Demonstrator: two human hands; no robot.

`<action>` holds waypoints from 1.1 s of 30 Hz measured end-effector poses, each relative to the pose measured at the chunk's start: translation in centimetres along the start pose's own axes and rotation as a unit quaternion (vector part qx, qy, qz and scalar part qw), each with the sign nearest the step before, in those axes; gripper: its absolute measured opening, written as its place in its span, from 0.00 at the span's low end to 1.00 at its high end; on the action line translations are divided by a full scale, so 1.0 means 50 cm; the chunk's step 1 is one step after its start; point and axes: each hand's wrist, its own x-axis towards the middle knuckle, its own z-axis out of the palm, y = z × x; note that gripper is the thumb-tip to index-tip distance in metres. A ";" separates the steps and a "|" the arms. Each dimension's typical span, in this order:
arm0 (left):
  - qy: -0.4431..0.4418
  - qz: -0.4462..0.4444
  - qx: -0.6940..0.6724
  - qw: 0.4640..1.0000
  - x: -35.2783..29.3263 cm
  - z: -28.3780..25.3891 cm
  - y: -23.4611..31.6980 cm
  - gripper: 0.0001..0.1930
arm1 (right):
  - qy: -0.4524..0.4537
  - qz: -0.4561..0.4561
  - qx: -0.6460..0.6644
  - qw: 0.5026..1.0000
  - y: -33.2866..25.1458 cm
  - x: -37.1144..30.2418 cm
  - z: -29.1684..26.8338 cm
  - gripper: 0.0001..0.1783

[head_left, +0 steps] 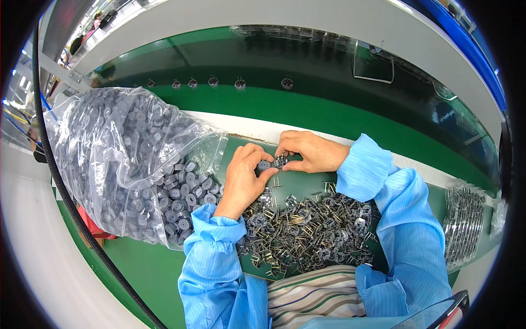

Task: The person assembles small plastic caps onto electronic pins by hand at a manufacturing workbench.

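As I watch from a distance, the left hand (244, 175) pinches a matte grey, rounded cap (263, 165) in its fingers, and the right hand (312, 153) pinches a dark, glossy disc (281, 162) with pale glints just beside it, both above the green counter (304, 183); whether the two touch, I cannot tell. Below lies a heap of dark pieces (309, 230) with brass-coloured prongs; at left, loose grey caps (186, 192) spill from a clear plastic bag (118, 142).
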 end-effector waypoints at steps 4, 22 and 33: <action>0.005 0.001 -0.002 1.000 -0.004 0.003 -0.005 0.14 | 0.045 0.067 -0.024 0.996 0.023 0.007 -0.051 0.16; 0.019 -0.081 -0.007 0.997 -0.004 -0.011 0.005 0.20 | -0.025 -0.013 0.007 1.000 -0.067 -0.008 0.032 0.11; 0.063 -0.037 0.054 0.996 -0.002 -0.017 0.015 0.20 | 0.055 -0.096 -0.228 0.967 -0.046 0.007 -0.009 0.10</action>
